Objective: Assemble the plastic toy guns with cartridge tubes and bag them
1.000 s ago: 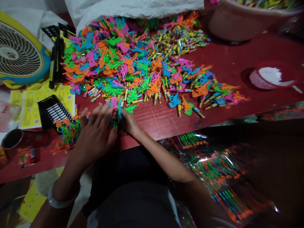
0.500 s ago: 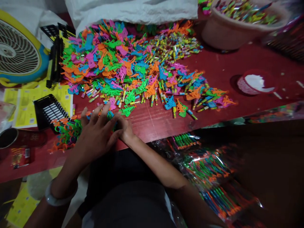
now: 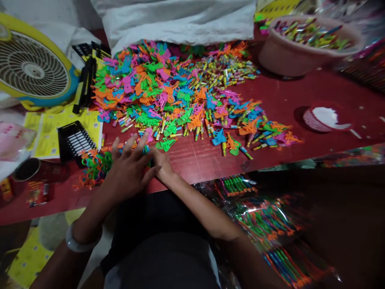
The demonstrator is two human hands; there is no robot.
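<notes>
My left hand (image 3: 128,170), palm down with its fingers apart, lies over the right end of a row of small plastic toys (image 3: 98,164) with orange round ends at the table's front edge. My right hand (image 3: 162,163) meets it from the right; its fingers are mostly hidden behind the left hand, so whether they hold anything does not show. Just beyond the fingertips, a big heap of bright plastic toy pieces (image 3: 144,84) in orange, green, blue and pink spreads over the red table (image 3: 186,160). Small wrapped sticks (image 3: 224,70) lie mixed in at its right.
At the left stand a yellow and blue fan (image 3: 34,70), a black slotted tray (image 3: 76,138) on yellow printed sheets (image 3: 45,130) and a dark cup (image 3: 42,170). A pink tub (image 3: 288,54) and red basket (image 3: 315,120) stand right. Bagged toys (image 3: 267,216) lie below the edge.
The whole view has shifted, so the table things sit slightly lower and further right. Both hands stay together at the row of toys, with the left fingers still spread.
</notes>
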